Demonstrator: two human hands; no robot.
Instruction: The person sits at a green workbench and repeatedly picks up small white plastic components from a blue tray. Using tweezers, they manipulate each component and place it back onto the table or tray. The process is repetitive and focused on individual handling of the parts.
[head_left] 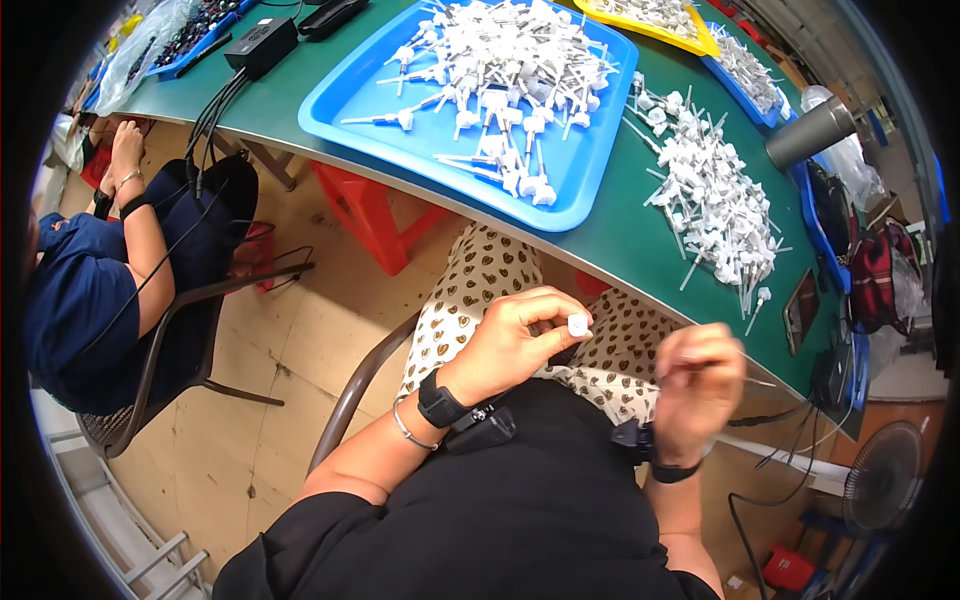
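Small, white and blocky, the piece is on the wearer's side of the large blue tray, clamped between the left hand's thumb and fingers. The right hand, blurred, is right of the tray, fingers curled; whether they grip anything, I cannot tell. The green table's edge runs between tray and hands. Right of the tray lie a loose white heap and, farther off, a grey cylinder. The tray holds piled white, thin-stemmed parts; beyond it, a yellow tray holds more white parts.

The tray is blue, the pieces white, the table green, the trousers cream (spotted dark brown).
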